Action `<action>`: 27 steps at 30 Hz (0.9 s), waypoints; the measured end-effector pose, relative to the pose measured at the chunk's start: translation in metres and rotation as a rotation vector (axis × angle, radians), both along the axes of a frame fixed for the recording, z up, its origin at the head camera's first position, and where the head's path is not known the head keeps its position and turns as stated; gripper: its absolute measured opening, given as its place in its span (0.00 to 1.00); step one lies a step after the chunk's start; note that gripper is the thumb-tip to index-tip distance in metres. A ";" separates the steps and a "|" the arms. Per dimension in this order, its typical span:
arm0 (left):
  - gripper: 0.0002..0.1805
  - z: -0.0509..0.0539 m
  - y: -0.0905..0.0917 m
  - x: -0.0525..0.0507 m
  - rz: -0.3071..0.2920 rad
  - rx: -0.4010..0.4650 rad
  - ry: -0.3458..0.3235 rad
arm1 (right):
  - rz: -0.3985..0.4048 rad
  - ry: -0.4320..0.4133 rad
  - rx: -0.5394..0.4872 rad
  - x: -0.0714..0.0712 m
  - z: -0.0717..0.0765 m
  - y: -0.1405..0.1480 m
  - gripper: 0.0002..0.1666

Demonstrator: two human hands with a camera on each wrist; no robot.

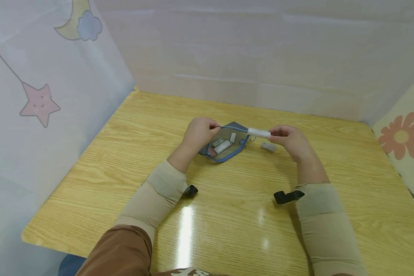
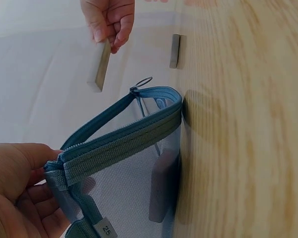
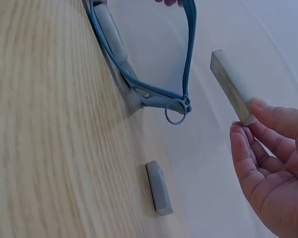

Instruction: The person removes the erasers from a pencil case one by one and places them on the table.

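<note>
A blue mesh zipper pouch [image 1: 233, 155] sits on the table with its mouth open. My left hand [image 1: 198, 132] pinches the zipper edge at its left end, thumb against fingers. Inside lie several small blocks, among them a long whitish block [image 1: 222, 147] and a reddish piece [image 1: 212, 153]. Between thumb and fingertips, my right hand [image 1: 291, 141] holds a whitish rectangular block [image 3: 231, 87] by one end. In the head view its free end overlaps the pouch's right corner; both wrist views show it raised, apart from the pouch. What it is made of is unclear.
A smaller grey block [image 1: 268, 147] lies on the wooden table [image 1: 227, 214], right of the pouch. A metal ring [image 3: 176, 112] hangs from the pouch's zipper end. Pale printed sheets [image 1: 245, 57] wall the table's back and sides.
</note>
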State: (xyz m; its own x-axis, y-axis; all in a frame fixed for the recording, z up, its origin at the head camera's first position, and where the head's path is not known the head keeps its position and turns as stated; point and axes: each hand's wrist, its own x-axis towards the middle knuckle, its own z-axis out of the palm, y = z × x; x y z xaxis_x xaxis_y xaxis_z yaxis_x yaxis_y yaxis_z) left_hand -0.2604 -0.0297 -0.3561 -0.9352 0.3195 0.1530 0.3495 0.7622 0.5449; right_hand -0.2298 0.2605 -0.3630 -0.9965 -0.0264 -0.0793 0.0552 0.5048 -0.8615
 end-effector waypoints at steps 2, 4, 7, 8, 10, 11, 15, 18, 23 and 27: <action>0.10 0.000 0.000 0.000 0.000 -0.003 0.004 | -0.014 0.002 -0.006 0.000 -0.001 0.004 0.26; 0.10 0.000 0.000 0.000 0.002 -0.003 0.003 | -0.027 0.011 -0.022 0.000 -0.001 0.009 0.27; 0.10 0.000 0.000 0.000 0.002 -0.001 -0.001 | -0.052 0.013 -0.026 0.000 -0.003 0.015 0.28; 0.10 0.000 0.000 0.000 0.003 0.000 -0.002 | -0.059 0.012 -0.034 0.000 -0.004 0.017 0.29; 0.10 0.000 0.000 0.000 0.004 0.003 -0.004 | -0.075 0.004 -0.036 -0.001 -0.006 0.021 0.30; 0.10 0.000 0.000 0.000 0.004 0.003 -0.004 | -0.081 -0.002 -0.037 -0.001 -0.008 0.023 0.30; 0.10 0.000 0.000 0.000 0.006 0.005 -0.008 | -0.106 -0.019 -0.055 -0.004 -0.014 0.030 0.31; 0.10 0.000 0.000 0.000 0.006 0.006 -0.014 | -0.119 -0.027 -0.062 -0.005 -0.019 0.034 0.30; 0.10 0.000 0.000 0.001 0.008 0.006 -0.024 | -0.137 -0.034 -0.049 -0.007 -0.025 0.038 0.31; 0.10 0.000 0.000 0.001 0.006 -0.001 -0.019 | -0.157 -0.051 -0.060 -0.008 -0.028 0.040 0.30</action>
